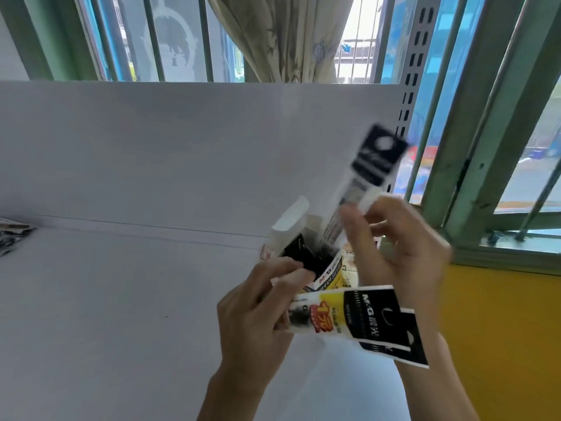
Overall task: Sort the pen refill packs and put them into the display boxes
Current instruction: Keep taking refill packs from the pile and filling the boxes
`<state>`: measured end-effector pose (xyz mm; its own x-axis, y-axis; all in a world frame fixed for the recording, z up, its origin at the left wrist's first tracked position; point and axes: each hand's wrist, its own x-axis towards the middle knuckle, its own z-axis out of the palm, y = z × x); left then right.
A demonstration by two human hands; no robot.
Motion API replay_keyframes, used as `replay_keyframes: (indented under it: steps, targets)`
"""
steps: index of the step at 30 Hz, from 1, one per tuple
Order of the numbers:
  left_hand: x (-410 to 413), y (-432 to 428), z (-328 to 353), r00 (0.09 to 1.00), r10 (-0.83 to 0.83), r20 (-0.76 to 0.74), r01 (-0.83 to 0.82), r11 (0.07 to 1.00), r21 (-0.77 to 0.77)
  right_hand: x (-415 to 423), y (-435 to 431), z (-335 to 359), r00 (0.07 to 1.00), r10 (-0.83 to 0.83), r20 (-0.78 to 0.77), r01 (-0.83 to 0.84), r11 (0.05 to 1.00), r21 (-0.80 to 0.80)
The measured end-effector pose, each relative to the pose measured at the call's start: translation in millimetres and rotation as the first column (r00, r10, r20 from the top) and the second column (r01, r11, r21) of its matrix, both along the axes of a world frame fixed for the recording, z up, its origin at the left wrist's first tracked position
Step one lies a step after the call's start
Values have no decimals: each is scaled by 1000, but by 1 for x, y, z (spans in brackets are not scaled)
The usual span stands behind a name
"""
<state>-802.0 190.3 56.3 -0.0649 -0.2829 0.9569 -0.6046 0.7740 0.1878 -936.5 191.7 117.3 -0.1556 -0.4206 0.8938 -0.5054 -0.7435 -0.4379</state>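
Gripping two overlapped refill packs [349, 320] in our left hand [252, 314] beside one open display box [290, 221], we pinch a third pack [367, 168] in our right hand [400, 253].

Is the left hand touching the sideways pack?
Touching. The head view shows the left hand gripping the sideways pack, fingers curled round its left end.

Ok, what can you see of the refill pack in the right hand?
The refill pack is a long, narrow clear sleeve with a black header card and a pale round hang hole, motion-blurred. It tilts header up and right, lower end at the open display box. The right hand pinches its middle.
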Motion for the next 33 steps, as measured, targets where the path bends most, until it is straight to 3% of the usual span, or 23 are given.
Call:
replay_keyframes:
  steps: [2,3,5,6,8,10,12,14,16,18,21,23,27,33]
  targets:
    - [-3,0,1,998,-19,-60,20,1000,24,2,-9,-2,966,-122,-229,159,975,155]
    - [-5,0,1,995,-19,-99,23,999,40,2,-12,-6,965,-73,-253,144,950,276]
    - [-6,0,1,982,-32,-184,47,996,75,0,-11,-10,993,111,-47,-74,869,489]
    - [-5,-1,0,973,-47,-225,68,994,88,-3,-9,-12,987,155,31,-149,845,513]
    - [-3,-2,0,953,-66,-294,105,987,119,-10,-5,-20,968,250,20,-220,809,545]
    - [-2,-1,1,936,-79,-344,145,975,170,-13,-3,-34,923,385,6,-288,679,676]
    - [-1,2,1,906,-121,-405,227,947,227,-9,-4,-54,902,431,-32,-249,578,777]
    - [0,7,8,832,-160,-531,325,917,233,-4,-7,-68,931,351,-99,-165,647,745]
    - [3,13,22,682,-162,-713,361,923,135,-2,-10,-71,952,274,-135,-111,722,682]
    - [9,20,39,569,-130,-812,281,959,43,-1,-12,-71,956,234,-178,-61,749,660]
    - [16,30,57,510,-111,-853,211,978,-2,2,-11,-75,947,223,-230,-24,766,642]
    - [14,32,58,518,-130,-845,233,973,-7,6,-9,-75,940,234,-249,-29,781,624]
    - [11,29,52,623,-84,-778,239,967,87,13,-4,-76,916,238,-322,-1,806,591]
    - [17,22,33,725,192,-661,64,937,343,20,1,-78,892,206,-403,56,833,551]
